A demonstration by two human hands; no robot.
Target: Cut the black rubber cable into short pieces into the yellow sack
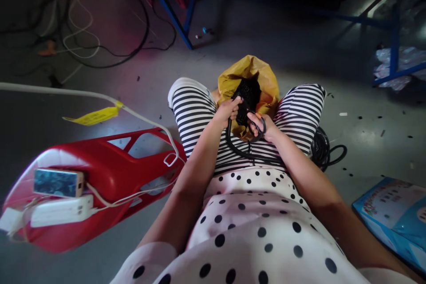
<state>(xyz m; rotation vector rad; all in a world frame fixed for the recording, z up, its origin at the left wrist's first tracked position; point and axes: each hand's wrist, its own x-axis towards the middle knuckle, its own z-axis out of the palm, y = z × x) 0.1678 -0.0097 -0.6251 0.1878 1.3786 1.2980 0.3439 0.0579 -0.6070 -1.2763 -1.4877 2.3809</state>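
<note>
Cable (242, 151) loops from lap up between hands; left hand (228, 111) fisted on black bundle (245, 97), right hand (261, 126) apparently hooking loop, yellow bag (262, 80) just beyond.

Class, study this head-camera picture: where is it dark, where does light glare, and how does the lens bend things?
Head view: the upper left floor with its cables lies in deep shadow; glare brightens the floor at upper right; a reddish cast tints the floor beyond the red plastic stool; the wide lens bows the edges; both hands' grip on the black cable stays sharp.
</note>
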